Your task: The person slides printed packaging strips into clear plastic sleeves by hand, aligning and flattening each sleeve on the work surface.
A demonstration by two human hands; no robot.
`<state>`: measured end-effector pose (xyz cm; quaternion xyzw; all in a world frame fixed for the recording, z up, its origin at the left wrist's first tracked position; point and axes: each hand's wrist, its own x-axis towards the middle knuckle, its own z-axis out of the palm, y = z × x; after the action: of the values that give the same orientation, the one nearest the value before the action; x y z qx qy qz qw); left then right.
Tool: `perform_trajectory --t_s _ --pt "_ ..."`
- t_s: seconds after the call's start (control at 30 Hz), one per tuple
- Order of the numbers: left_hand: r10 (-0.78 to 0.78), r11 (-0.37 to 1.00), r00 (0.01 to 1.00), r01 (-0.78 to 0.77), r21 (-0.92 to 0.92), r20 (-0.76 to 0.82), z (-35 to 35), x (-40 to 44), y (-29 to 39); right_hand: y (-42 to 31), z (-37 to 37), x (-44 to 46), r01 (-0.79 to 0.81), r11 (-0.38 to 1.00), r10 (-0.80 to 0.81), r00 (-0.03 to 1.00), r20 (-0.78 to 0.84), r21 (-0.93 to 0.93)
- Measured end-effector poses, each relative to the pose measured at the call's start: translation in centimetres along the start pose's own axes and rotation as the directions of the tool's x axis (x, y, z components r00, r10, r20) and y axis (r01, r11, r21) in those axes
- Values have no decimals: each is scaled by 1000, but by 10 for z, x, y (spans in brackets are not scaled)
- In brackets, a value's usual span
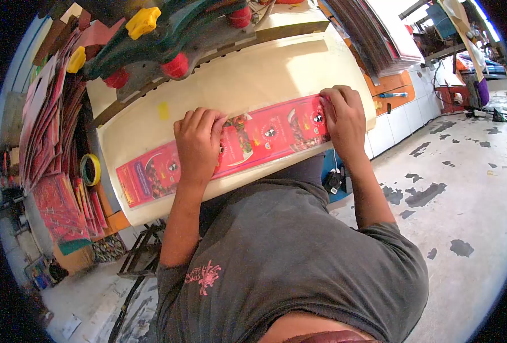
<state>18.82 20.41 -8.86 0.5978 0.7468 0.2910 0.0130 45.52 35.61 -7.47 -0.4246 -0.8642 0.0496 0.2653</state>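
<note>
A long red printed sheet (253, 140) with food pictures lies along the near side of a cream-coloured work surface (207, 94). Over the sheet's middle rests my left hand (199, 140), thumb and fingers drawn together at its upper edge; what they pinch, if anything, is hidden. My right hand (345, 117) is at the sheet's right end, its fingers bent down over the corner with the thumb beside them. The sheet looks flat between the two hands.
Across the back stands a dark green machine with yellow knobs (143, 23) and red knobs (176, 66). Stacked red printed pieces (59, 200) and a yellow tape roll (90, 169) are at the left. Another stack of sheets (373, 40) and a blue pen (393, 95) lie at the right.
</note>
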Motion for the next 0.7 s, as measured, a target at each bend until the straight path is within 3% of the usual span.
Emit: perform_trajectory --t_s 0.13,0.2,0.53,0.63,0.7 --pt "-5 1000 1000 5 -23 16 -1 1 2 8 -2 -14 6 998 -4 1000 -21 70" --pt "45 999 998 -45 1 -52 0 2 0 11 -4 -17 16 998 -15 1000 -17 61" --pt "41 997 999 -40 -58 10 -11 -21 -7 11 -10 -26 23 992 -25 999 19 123" --pt "0 997 997 6 -82 80 -21 -38 -10 15 -14 -27 60 991 -66 997 46 122" --pt "50 998 983 -45 -35 177 -29 -50 -16 16 -18 -27 63 989 -73 995 71 135"
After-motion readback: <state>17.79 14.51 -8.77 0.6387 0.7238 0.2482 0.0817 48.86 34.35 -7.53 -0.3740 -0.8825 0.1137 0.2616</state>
